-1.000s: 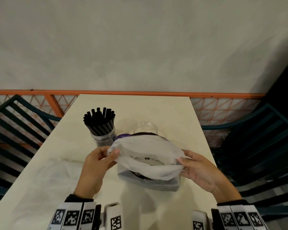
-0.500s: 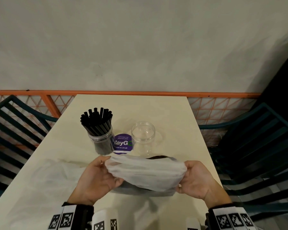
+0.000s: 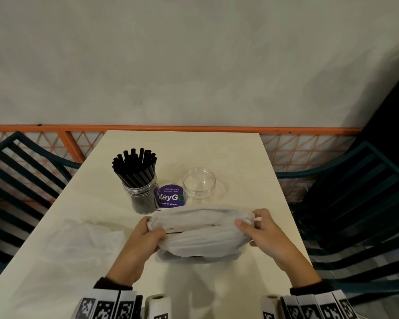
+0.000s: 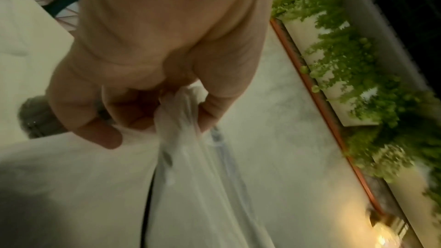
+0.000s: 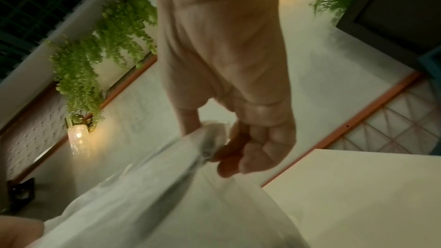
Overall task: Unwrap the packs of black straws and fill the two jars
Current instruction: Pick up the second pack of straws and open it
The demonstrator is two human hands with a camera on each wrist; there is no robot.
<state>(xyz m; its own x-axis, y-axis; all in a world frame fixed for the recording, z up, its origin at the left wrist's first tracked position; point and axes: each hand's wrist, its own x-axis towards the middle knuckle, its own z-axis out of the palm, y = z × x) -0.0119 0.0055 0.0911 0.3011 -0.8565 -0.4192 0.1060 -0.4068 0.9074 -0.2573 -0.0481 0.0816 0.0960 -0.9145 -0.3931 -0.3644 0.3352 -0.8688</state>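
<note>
A white plastic-wrapped pack of straws (image 3: 200, 233) lies across the near middle of the cream table (image 3: 217, 153). My left hand (image 3: 148, 231) grips the wrapper's left end (image 4: 179, 112), and my right hand (image 3: 251, 224) pinches its right end (image 5: 210, 139), stretching the film between them. Dark straw shows through a slit in the wrap. Behind the pack, a clear jar (image 3: 143, 194) stands packed with upright black straws (image 3: 135, 166). To its right stands an empty clear jar (image 3: 199, 183).
A purple round sticker (image 3: 171, 196) sits between the jars. A crumpled clear wrapper (image 3: 78, 245) lies on the table at the left. Dark teal slatted chairs (image 3: 355, 203) flank both sides. An orange rail (image 3: 194, 128) runs behind the table's far edge.
Both hands have lowered the pack toward the table and drawn it nearer to me, pulling the wrapper taut sideways. The empty jar and the sticker, hidden behind the pack before, now show.
</note>
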